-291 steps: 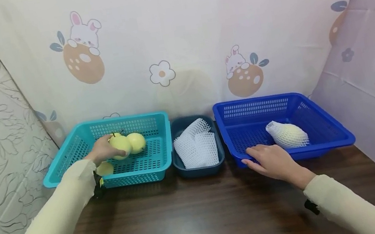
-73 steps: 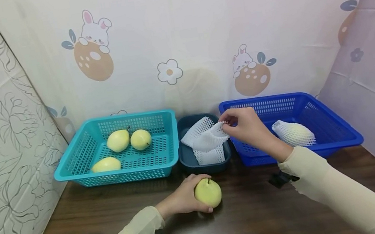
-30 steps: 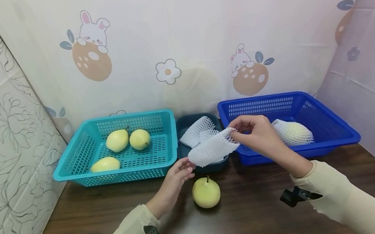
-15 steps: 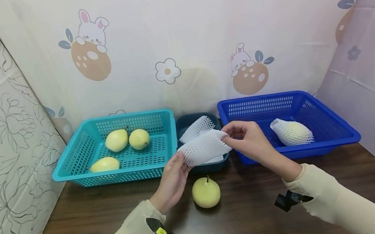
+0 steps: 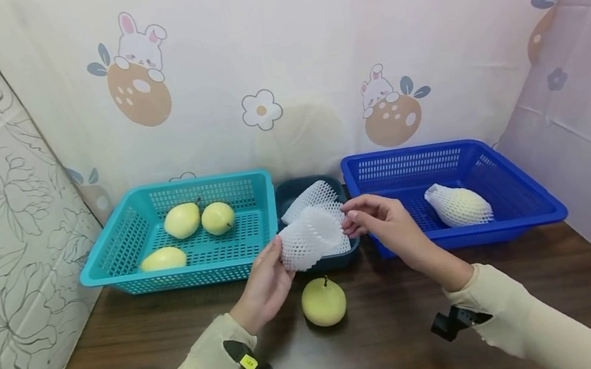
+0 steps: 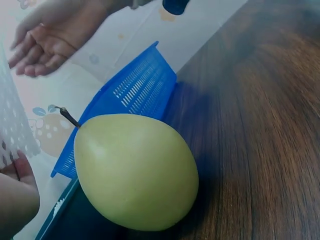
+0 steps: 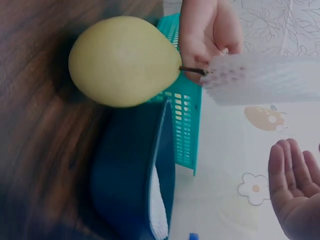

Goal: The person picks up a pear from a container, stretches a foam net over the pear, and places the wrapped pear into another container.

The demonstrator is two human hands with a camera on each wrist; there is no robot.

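My left hand [image 5: 265, 286] pinches the lower left end of a white foam fruit net [image 5: 304, 241], raised over the front of the dark teal bin. Close to the net's other end is my right hand [image 5: 387, 231]. In the left wrist view a gap shows between the right hand [image 6: 57, 40] and the net [image 6: 15, 110]; its fingers are loosely bent and hold nothing. A yellow-green pear [image 5: 324, 302] stands stem up on the table below the net. The same pear [image 7: 122, 62] fills much of the right wrist view.
The dark teal bin [image 5: 287, 191] contains more foam nets [image 5: 312, 198]. To its left, a turquoise basket [image 5: 271, 214] holds several pears [image 5: 182, 220]. On the right, a blue basket [image 5: 530, 199] holds one net-wrapped pear [image 5: 460, 205]. A patterned cloth [image 5: 284, 38] hangs behind.
My left hand brought the pear from the turquoise basket to the table and let it go. The right hand lifted a foam net from the bin; the left took its end, and the right has released it.
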